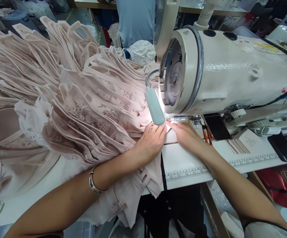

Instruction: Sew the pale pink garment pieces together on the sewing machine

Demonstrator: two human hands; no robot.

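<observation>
My left hand [151, 142] presses with bent fingers on the edge of a pale pink lace garment [138, 120], just under the small lamp by the needle area. My right hand [184, 134] is close beside it, thumb stretched toward the left hand, pinching the same pale fabric; some of its fingers are hidden beneath the sewing machine [223, 72]. The lamp [155, 105] covers the stitching spot, so the needle and the fabric edge there cannot be seen.
A large heap of matching garments [66, 76] spreads over the left side. To the right lie orange-handled snips [206, 134], a dark phone [217, 127], a stack of cards [245, 142] and another phone [283, 147]. A printed ruler [190, 172] runs along the table's front edge. A person in blue [135, 21] is beyond.
</observation>
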